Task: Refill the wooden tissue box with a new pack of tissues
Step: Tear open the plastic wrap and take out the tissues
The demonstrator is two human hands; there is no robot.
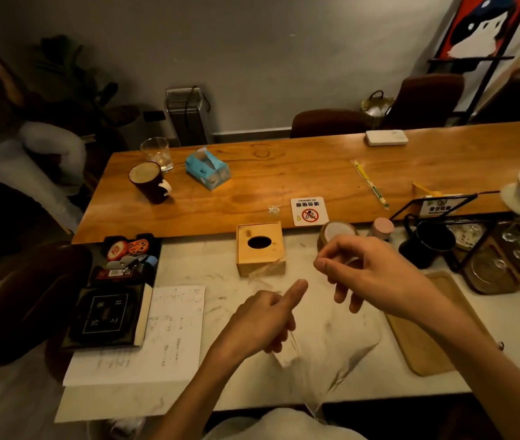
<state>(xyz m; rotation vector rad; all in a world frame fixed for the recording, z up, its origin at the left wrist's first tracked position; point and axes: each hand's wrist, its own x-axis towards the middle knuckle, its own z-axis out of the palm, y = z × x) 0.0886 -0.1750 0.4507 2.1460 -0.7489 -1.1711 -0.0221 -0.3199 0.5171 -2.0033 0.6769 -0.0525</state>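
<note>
- Plain grey wall (252,42) across the top of the frame, dimly lit.
- Long wooden table (284,173) mid-frame.
- Brown chairs (423,100) behind it, upper right.
- Dark plant (62,65), upper left.

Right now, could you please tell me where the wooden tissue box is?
In the head view, the wooden tissue box sits centre on the marble counter, against the wooden table's near edge, just beyond both hands.

Left hand (263,315): loosely fisted, thumb raised, grip closed on clear film.
Right hand (363,274): raised higher, thumb and forefinger pinched, other fingers curled.
Forearms: bare, angled inward.
</note>
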